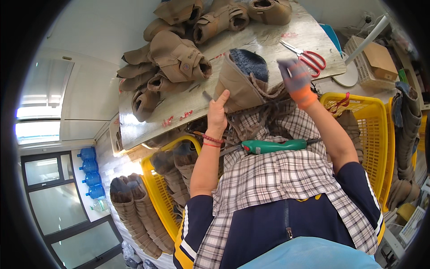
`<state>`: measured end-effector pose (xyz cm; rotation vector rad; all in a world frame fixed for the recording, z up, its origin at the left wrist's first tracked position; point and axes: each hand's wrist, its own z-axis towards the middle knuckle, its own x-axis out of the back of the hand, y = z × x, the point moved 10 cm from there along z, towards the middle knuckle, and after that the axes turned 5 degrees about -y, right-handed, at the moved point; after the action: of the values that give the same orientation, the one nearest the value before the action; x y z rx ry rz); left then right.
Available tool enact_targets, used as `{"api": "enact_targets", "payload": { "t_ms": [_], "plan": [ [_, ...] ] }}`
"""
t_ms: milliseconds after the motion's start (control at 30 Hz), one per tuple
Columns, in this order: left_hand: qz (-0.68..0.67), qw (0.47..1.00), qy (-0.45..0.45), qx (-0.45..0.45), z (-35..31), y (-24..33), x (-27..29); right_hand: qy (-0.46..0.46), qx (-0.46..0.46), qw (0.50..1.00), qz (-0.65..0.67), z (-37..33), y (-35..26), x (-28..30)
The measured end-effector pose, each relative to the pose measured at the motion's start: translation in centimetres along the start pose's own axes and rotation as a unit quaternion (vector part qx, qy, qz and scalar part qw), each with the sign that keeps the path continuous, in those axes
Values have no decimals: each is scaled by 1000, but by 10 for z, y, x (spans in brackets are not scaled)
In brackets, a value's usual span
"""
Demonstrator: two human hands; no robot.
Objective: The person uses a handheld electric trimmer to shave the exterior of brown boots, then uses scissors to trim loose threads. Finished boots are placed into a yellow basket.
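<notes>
My bare left hand (218, 113), with red bead bracelets at the wrist, grips a tan fur-lined boot upper (237, 89) by its near left side, thumb on the outer face. Its dark fur lining (251, 62) faces up at the far end. A narrow, ragged strip (264, 92) hangs along its right side. My right hand (296, 83), in a grey and orange glove, is raised just right of the upper. Motion smears its fingers, so I cannot tell what they hold. Red-handled scissors (309, 58) lie beyond it. A green handheld tool (274, 146) rests across my lap on scraps.
Several tan boot uppers (179, 58) are piled on the worn table (197, 96) at the far left. Yellow baskets stand at both sides, the right basket (371, 134) and the left basket (156, 188). Stacked boot pieces (136, 210) stand on the left. Blue water bottles (92, 179) line the wall.
</notes>
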<state>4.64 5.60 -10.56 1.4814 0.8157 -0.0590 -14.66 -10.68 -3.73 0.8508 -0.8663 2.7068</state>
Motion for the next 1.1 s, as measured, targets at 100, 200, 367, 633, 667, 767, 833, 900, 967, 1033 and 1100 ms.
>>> {"api": "enact_targets", "payload": {
  "t_ms": [100,200,367,633,667,767,833,900,967,1033,1100],
  "plan": [
    [-19,998,31,-48,-11,23,19,-308,24,951,22,-75,-51,-15],
    [-46,996,45,-59,-20,43,29,-542,-27,837,70,-172,-62,-46],
    [-229,972,54,-26,-19,61,45,-734,-73,675,-26,-221,-56,-66],
    [-420,902,28,98,-25,61,53,-715,-132,686,-19,-205,-73,-63],
    [-429,897,29,99,-24,62,51,-695,-142,703,-42,-205,-61,-62],
    [-457,883,36,102,-36,63,48,-523,-148,839,6,-151,-45,-8],
    [-475,872,31,113,-43,63,48,-323,-198,918,120,-105,-39,47],
    [-468,877,35,107,-50,62,52,-247,-217,930,165,-86,-30,72],
    [-464,879,39,104,-52,60,53,-189,-88,972,107,-62,-49,89],
    [-464,879,42,105,-52,57,52,-226,-46,970,82,-50,-64,87],
    [-470,875,28,111,-52,57,45,-226,-8,972,56,-46,-69,86]
  ]
}}
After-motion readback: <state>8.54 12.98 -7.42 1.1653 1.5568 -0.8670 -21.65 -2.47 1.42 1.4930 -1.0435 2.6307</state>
